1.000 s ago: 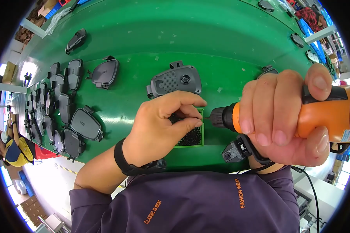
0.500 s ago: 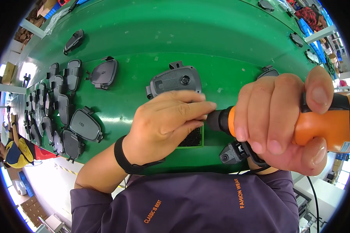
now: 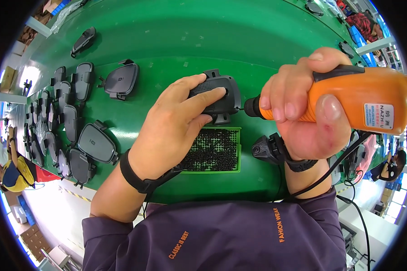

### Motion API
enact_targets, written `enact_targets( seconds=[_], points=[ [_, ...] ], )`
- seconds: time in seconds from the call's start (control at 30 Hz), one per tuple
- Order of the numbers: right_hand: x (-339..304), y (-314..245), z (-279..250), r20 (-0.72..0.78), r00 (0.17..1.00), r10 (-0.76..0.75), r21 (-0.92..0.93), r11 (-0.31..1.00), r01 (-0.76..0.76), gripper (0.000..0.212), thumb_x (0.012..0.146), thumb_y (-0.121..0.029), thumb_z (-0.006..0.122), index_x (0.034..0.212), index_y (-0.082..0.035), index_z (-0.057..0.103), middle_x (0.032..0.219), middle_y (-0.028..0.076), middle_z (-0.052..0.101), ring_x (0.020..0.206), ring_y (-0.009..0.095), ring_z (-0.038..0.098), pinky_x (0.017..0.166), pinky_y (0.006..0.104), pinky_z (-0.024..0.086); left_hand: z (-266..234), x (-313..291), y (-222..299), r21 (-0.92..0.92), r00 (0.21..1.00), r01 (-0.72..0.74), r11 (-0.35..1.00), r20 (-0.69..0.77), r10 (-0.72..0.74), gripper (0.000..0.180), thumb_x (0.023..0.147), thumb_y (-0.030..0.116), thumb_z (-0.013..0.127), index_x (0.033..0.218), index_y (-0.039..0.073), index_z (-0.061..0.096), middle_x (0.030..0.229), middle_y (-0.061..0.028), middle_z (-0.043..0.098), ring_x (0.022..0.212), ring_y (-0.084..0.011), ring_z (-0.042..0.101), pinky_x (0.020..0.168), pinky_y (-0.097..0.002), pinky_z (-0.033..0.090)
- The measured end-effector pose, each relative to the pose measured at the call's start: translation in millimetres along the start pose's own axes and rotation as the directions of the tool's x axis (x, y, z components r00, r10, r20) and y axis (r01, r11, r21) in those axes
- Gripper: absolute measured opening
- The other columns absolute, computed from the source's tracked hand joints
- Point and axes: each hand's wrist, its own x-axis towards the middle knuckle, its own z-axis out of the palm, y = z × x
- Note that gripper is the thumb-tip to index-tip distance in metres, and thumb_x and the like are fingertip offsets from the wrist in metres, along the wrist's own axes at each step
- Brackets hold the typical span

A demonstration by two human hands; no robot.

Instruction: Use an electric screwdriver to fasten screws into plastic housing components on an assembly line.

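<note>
My left hand point(image 3: 174, 124) rests on a dark grey plastic holder part point(image 3: 221, 92) on the green table, fingers pressing its top. My right hand point(image 3: 303, 110) grips an orange electric screwdriver point(image 3: 348, 97) held sideways. Its black tip points left at the right edge of the holder part. Just below the part lies a green tray point(image 3: 215, 151) filled with small black screws.
Several more dark grey holder parts point(image 3: 95, 142) lie stacked and scattered along the table's left side, one apart point(image 3: 122, 79) further up. A black small part point(image 3: 269, 149) sits right of the tray. A cable point(image 3: 343, 158) hangs from the screwdriver. Another person point(image 3: 13, 174) is at far left.
My left hand moved up from the screw tray onto the holder part. The screwdriver rose with it and now points at the part's right side.
</note>
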Motion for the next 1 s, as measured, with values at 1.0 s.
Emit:
enact_targets(
  seconds=[1.0],
  points=[
    [-4,20,12,-0.052,0.997,-0.048,-0.001,0.999,0.048,0.031,0.093,-0.027,0.065,0.107,-0.003,0.051,0.067,0.004,0.054,0.057,0.015,0.053,0.06,0.0336,0.05,0,1,-4,-0.008,1.0,-0.02,1.0,0.008,0.02,0.05,0.081,0.0,0.072,0.129,0.014,0.069,0.14,-0.0199,0.056,0.119,-0.0381,0.06,0.101,-0.0444,0.05]
  ],
)
